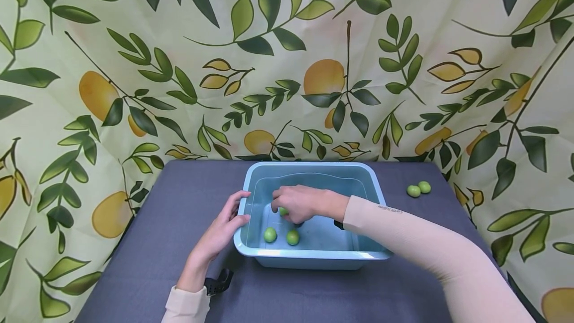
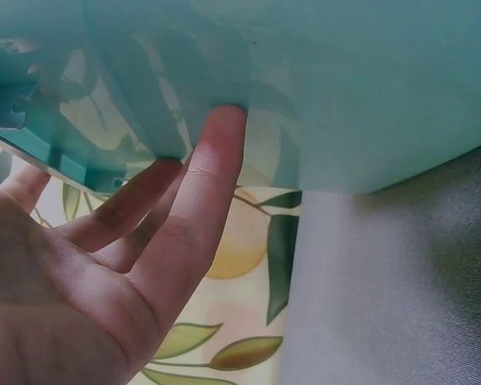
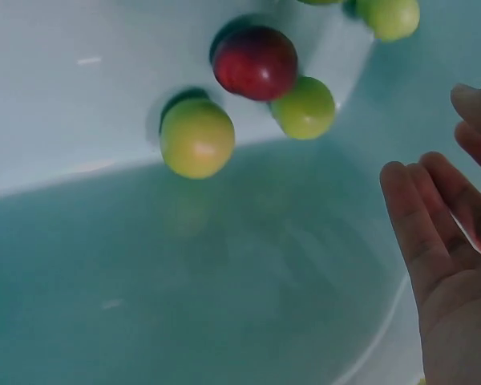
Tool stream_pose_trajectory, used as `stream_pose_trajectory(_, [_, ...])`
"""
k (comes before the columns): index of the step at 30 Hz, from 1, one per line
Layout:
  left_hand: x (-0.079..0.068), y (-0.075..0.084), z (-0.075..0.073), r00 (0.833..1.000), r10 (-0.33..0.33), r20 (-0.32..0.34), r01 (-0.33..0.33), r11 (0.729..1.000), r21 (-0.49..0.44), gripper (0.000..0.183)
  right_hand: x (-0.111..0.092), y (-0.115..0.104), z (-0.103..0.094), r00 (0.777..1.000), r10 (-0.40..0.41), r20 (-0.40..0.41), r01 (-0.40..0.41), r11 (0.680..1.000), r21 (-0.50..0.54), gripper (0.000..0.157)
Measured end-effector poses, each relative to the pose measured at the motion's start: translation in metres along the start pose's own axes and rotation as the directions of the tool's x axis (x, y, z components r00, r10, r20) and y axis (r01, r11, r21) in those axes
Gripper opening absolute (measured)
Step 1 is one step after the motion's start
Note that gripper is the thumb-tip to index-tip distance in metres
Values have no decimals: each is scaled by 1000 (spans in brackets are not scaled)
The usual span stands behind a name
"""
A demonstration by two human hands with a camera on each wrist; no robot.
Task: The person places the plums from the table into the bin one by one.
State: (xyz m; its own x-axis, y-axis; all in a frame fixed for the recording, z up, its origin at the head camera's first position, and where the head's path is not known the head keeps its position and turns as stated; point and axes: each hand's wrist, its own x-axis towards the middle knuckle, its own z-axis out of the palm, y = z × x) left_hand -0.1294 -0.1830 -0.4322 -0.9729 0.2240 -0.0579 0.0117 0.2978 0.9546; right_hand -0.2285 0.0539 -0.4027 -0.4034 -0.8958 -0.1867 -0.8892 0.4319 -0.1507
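A light blue plastic basin (image 1: 314, 258) stands on the table. My left hand (image 1: 219, 231) is at its left side, fingertips on the rim; in the left wrist view, a straight finger (image 2: 200, 192) touches the outer wall. My right hand (image 1: 300, 203) reaches down inside the basin, above small round green fruits (image 1: 293, 237), and partly hides one green fruit (image 1: 282, 211). In the right wrist view its fingers (image 3: 413, 216) are extended, with nothing between them and the thumb. A dark red, plum-like fruit (image 3: 255, 62) lies beside a yellowish-green fruit (image 3: 196, 138) on the basin floor.
Two more green fruits (image 1: 413, 191) rest on the dark grey tablecloth (image 1: 197, 188), right of the basin. A cloth backdrop (image 1: 278, 88) printed with leaves and orange fruit hangs behind and at both sides. The table's back edge lies just behind the basin.
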Motion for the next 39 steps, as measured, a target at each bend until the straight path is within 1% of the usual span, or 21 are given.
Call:
stream_pose_trajectory(8, [0, -1, -2, 1000, -2, -7, 2, 1000, -3, 50, -11, -2, -24, 998, -5, -55, 4, 1000, -12, 19])
stream_pose_trajectory(13, [0, 0, -3, 1000, -4, -6, 4, 1000, -9, 50, -15, -5, -35, 995, -14, -95, 13, 1000, -8, 19])
stream_pose_trajectory(20, [1, -1, -3, 1000, 3, -1, -3, 1000, -7, 50, -25, -8, -52, 986, 2, -169, -2, 1000, 1, 19])
stream_pose_trajectory(24, [1, -1, -2, 1000, 1, -6, -1, 1000, -2, 50, -36, -6, -64, 971, -3, -239, 6, 1000, 14, 18])
stream_pose_trajectory(29, [1, -1, -1, 1000, 0, -9, 0, 1000, 11, 50, -55, -1, -73, 944, 11, -330, -7, 1000, 15, 18])
stream_pose_trajectory(33, [2, -2, -1, 1000, 3, -8, -2, 1000, 13, 50, -73, 2, -80, 921, 52, -386, -50, 999, 15, 16])
stream_pose_trajectory(36, [2, -2, 0, 1000, 7, -7, -7, 1000, 15, 50, -88, 3, -85, 908, 86, -410, -84, 996, 23, 16])
stream_pose_trajectory(39, [2, -1, 1, 1000, 11, -8, -10, 1000, 17, 50, -103, 4, -90, 895, 101, -435, -98, 995, 30, 16])
